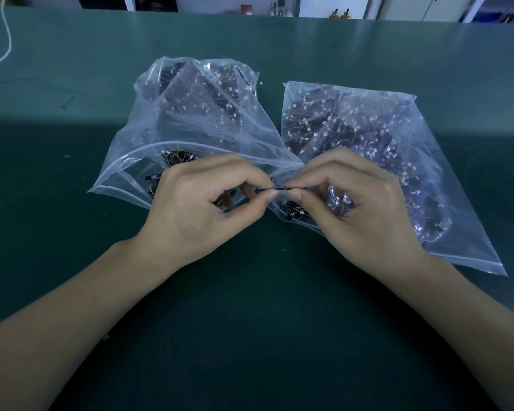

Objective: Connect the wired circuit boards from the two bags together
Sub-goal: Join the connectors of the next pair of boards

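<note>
Two clear plastic bags lie side by side on the green table, both full of small black circuit boards with wires and white connectors. The left bag [190, 114] has its mouth open toward me; the right bag [368, 137] lies flatter. Just in front of the bags, my left hand [202, 203] and my right hand [356, 209] meet. Each pinches one end of a thin black piece [275, 189], seen edge-on between thumb and forefinger. Whether it is one board or two joined ones I cannot tell.
The green table [250, 321] stretches wide around the bags. A white cord [6, 40] runs along the far left. Shelves and small items stand beyond the table's far edge.
</note>
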### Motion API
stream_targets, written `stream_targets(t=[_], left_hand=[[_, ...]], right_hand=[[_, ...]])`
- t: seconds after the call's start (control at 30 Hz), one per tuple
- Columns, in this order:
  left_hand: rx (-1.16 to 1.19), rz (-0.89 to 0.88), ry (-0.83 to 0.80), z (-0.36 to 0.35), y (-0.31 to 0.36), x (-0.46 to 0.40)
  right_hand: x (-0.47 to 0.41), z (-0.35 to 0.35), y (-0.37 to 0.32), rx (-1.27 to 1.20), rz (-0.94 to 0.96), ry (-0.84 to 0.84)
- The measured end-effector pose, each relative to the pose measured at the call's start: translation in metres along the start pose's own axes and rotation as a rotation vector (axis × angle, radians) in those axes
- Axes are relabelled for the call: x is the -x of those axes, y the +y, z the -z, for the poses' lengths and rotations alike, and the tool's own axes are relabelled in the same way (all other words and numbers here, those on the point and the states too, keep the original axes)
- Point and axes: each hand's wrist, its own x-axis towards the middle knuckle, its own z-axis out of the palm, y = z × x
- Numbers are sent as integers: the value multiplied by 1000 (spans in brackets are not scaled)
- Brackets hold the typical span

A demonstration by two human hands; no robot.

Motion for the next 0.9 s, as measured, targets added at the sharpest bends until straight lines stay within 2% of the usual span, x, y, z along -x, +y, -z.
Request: stream_targets(t=[0.43, 0.9], left_hand=[[-22, -8, -38, -1, 2, 1], [-28, -16, -64, 0, 3, 0]], right_hand=[[-1, 0, -1, 14, -9, -58], [0, -1, 1, 0, -2, -47]])
